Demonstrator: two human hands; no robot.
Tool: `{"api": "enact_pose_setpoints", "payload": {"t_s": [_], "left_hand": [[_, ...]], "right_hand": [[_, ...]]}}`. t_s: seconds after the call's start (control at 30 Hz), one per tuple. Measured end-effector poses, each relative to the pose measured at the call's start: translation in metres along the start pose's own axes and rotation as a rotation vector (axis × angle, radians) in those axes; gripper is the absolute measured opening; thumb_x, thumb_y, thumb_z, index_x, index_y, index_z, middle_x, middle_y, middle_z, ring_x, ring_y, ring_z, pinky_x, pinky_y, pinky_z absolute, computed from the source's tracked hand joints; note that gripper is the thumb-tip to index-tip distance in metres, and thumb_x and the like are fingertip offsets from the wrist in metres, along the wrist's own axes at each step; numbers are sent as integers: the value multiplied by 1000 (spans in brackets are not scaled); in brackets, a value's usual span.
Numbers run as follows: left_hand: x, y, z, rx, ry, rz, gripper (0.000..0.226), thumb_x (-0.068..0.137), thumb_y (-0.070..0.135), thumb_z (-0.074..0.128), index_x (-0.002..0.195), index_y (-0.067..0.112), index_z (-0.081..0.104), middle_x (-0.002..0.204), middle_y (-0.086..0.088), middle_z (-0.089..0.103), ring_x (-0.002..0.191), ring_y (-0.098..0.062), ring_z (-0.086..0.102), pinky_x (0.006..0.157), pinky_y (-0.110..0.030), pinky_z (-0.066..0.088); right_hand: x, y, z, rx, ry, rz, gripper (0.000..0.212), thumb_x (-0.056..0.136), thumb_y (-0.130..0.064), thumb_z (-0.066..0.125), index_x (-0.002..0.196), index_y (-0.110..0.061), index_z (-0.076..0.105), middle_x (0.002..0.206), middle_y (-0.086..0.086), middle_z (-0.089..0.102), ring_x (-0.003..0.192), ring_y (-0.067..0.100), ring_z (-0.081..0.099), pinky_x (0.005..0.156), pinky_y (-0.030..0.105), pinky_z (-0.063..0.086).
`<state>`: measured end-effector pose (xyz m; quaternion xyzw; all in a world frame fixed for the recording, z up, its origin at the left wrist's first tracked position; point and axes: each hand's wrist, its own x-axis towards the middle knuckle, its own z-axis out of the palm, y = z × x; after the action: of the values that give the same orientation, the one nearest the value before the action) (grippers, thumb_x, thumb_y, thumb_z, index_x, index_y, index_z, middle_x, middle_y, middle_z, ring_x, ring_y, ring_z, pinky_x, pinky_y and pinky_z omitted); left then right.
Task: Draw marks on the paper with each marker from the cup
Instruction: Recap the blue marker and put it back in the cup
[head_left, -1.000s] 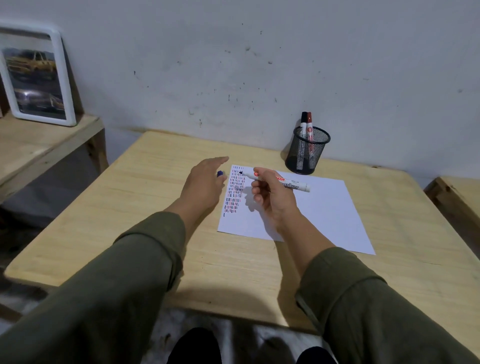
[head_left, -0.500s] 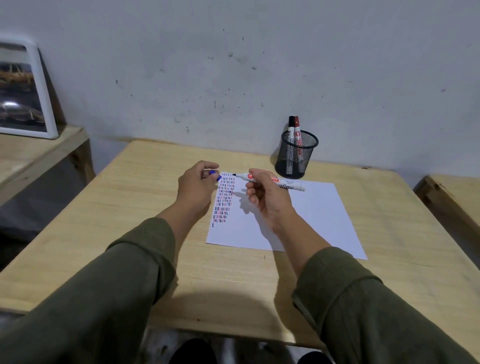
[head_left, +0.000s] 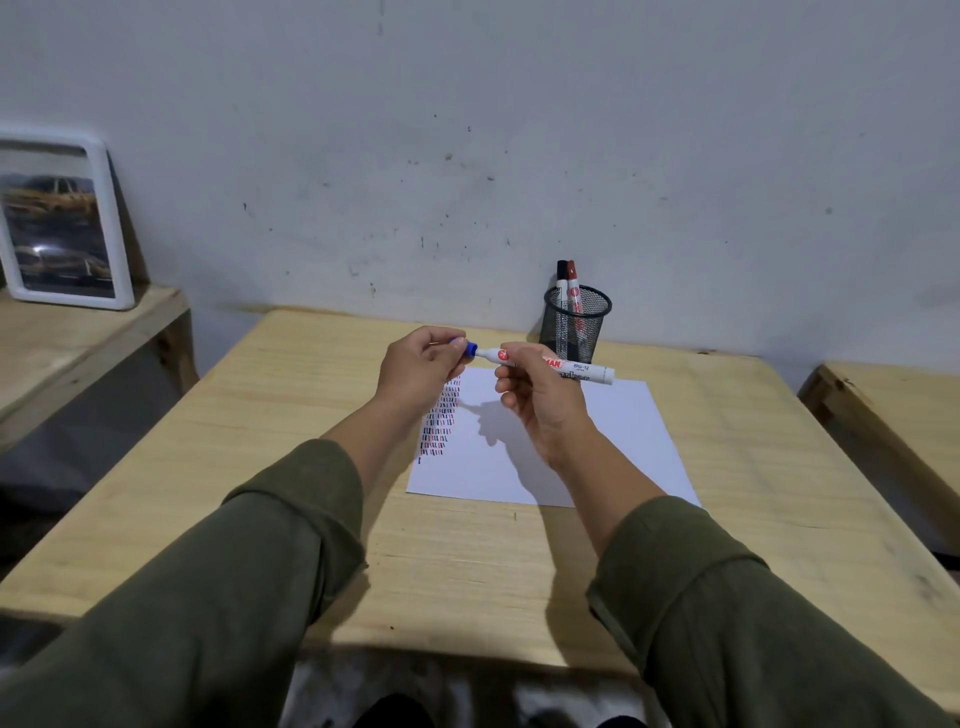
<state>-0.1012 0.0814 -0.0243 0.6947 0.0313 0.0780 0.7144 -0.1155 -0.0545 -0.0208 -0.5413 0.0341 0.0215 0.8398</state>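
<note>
table (head_left: 291, 467) – matt wood | cup (head_left: 575, 325) – wire mesh | paper (head_left: 634, 431) – smooth

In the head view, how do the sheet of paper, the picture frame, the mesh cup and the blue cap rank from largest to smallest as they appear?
1. Paper, largest.
2. Picture frame.
3. Mesh cup.
4. Blue cap, smallest, partly hidden in the left hand.
Frame and cup stand farther off than the paper, so true sizes may differ.

One head-worn view looks forward and down across the wooden table (head_left: 291, 467) toward the wall (head_left: 467, 130).
</note>
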Motion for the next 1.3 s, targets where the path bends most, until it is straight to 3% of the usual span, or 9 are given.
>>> {"api": "enact_pose_setpoints", "payload": {"t_s": [0.17, 0.37, 0.5, 0.7, 0.9, 1.1, 1.3], "left_hand": [[-11, 10, 11, -29, -65, 3, 6, 88, 15, 61, 90, 11, 65, 76, -3, 68, 62, 1, 66, 65, -10, 53], [-19, 24, 17, -70, -102, -81, 11, 88, 15, 60, 93, 6, 65, 75, -6, 65, 56, 0, 65, 60, -9, 53], [-25, 30, 26, -61, -80, -32, 7, 87, 11, 62, 81, 11, 65, 71, -5, 66, 64, -6, 65, 65, -13, 54], [-32, 30, 36, 65, -74, 102, 14, 84, 12, 64, 73, 21, 65, 69, -2, 68, 68, -13, 65, 81, -28, 55], [-30, 27, 40, -52, -103, 55, 12, 87, 9, 60, 79, 18, 63, 73, -4, 66, 63, -5, 62, 76, -19, 54], [-14, 32, 43, -186, -84, 13, 20, 89, -1, 54, 84, 17, 63, 81, -4, 63, 74, -9, 59, 77, -13, 53], [10, 49, 70, -117, -153, 63, 30, 90, 3, 53, 112, 19, 64, 85, -3, 65, 82, -11, 58, 86, -19, 50]], "right_hand": [[-6, -9, -3, -13, -11, -23, 6, 84, -3, 59, 81, -8, 59, 62, 6, 56, 49, 11, 50, 43, 17, 39], [-13, -22, -13, -91, -60, -57, 5, 84, -4, 59, 80, -8, 57, 62, 6, 55, 50, 13, 50, 46, 19, 40], [-16, -31, -16, -26, -55, -70, 11, 86, -5, 58, 75, -7, 55, 54, 3, 55, 48, 12, 50, 44, 17, 41], [-23, -32, -22, 95, -24, -46, 13, 88, -9, 57, 75, -7, 58, 51, 1, 55, 46, 8, 50, 43, 14, 42], [-27, -46, -31, -36, -119, -79, 3, 91, -13, 57, 89, -11, 58, 72, 7, 57, 54, 13, 53, 50, 20, 45], [-30, -69, -61, 49, -159, 45, 33, 91, -37, 51, 98, -8, 65, 79, 13, 68, 59, 16, 64, 55, 21, 54], [-17, -70, -75, -124, -222, 61, 14, 93, -7, 53, 106, -9, 57, 86, 13, 70, 64, 15, 67, 56, 21, 53]]}}
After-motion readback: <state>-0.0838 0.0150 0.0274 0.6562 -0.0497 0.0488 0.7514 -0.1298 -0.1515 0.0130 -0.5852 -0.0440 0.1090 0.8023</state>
